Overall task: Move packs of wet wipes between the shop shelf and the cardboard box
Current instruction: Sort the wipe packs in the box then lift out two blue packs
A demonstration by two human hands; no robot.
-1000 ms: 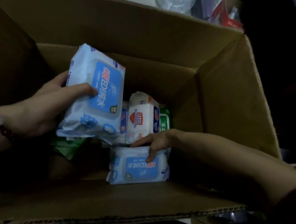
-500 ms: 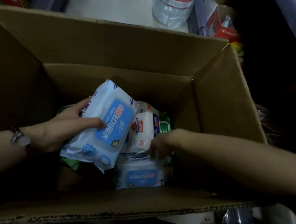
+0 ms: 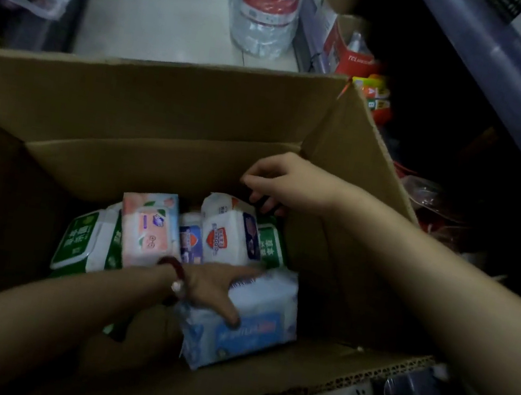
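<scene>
head view | blue-label wipes pack is lain flat at the near side inside the cardboard box | it is grasped by the left hand, thumb on top | right hand is raised above the upright packs, fingers loosely curled, nothing held
</scene>
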